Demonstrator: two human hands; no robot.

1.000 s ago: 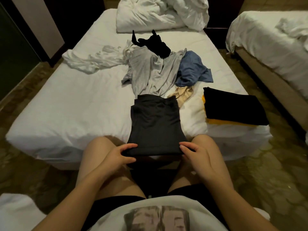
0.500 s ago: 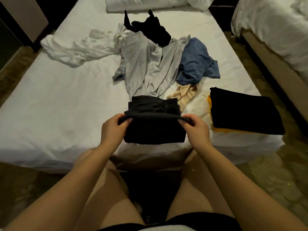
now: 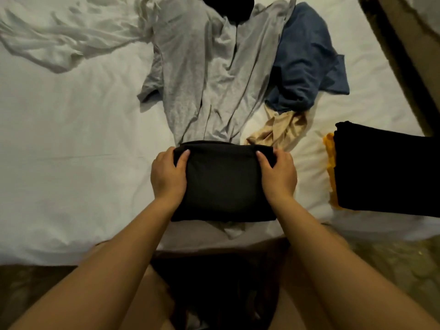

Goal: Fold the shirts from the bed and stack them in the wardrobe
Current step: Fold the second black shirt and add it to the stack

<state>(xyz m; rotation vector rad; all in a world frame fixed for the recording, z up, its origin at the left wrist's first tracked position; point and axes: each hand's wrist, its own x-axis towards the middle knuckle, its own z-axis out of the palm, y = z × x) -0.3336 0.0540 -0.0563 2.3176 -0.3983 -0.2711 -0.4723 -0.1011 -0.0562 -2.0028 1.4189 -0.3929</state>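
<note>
Across the white bed the loose laundry lies at the far side: a white shirt, a grey shirt spread crumpled in the middle, a blue shirt bunched beside it, and a small beige garment below that. To the right sits a folded pile, black on top with a yellow piece showing under its left edge.

At the bed's near edge, between the two arms, lies the dark shirt, folded into a compact rectangle whose far edge overlaps the grey shirt's hem. It looks light, soft and limp, likely to sag or spring open if lifted by one corner, so the sensible hold is at both short sides at once, pinching all layers together or sliding the fingers underneath.

The left hand grips the bundle's far left corner, thumb on top and fingers curled round the edge. The right hand mirrors it on the far right corner, closed on the cloth likewise.
</note>
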